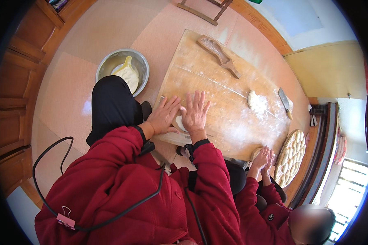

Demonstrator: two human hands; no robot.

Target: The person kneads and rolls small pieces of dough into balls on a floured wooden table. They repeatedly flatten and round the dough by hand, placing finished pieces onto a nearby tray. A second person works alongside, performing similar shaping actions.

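— So where is the dough piece (pixel 180 122)?

— On the near edge of the floured desk (pixel 216 81), between both hands.

— And the hands?

— The left hand (pixel 164 115) and right hand (pixel 195 111) lie flat with fingers spread, pressing on it, gripping nothing.

— Anything nearby?

— A metal bowl (pixel 140 61) of dough on the floor to the left; a cleaver (pixel 285 102) farther along.

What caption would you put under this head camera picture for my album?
Both hands, left hand and right hand, press dough flat on a floured wooden board.
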